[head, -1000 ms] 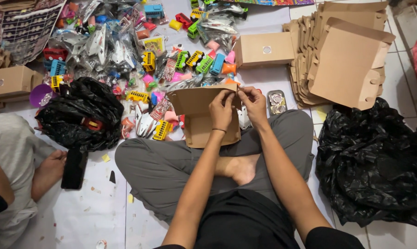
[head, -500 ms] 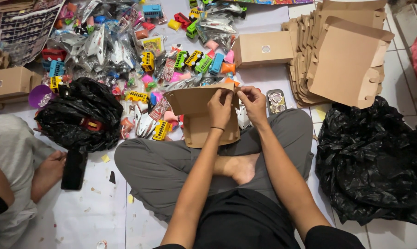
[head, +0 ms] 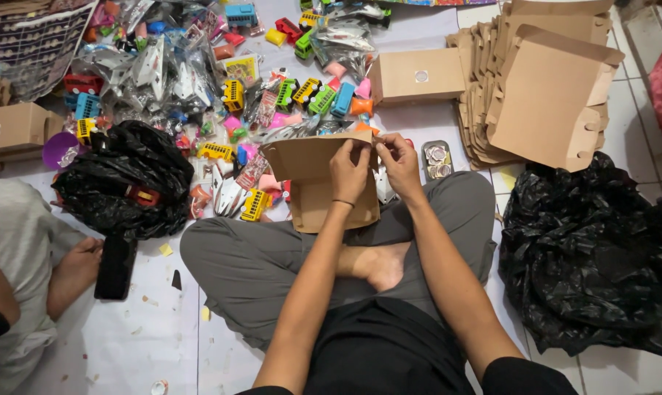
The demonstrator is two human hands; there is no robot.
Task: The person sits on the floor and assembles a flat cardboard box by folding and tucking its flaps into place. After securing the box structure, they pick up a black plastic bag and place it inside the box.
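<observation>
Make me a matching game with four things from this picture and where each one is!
Things:
1. Flat brown cardboard box
2. Stack of unfolded cardboard boxes
3. Big black plastic bag
4. Black phone

Places:
A. On the floor by the person's right knee
B. Held over the lap by the left hand and right hand
C. On the floor to the left, beside another person's foot
D. At the top right, next to a closed brown box

Pairs: 1-B, 2-D, 3-A, 4-C
</observation>
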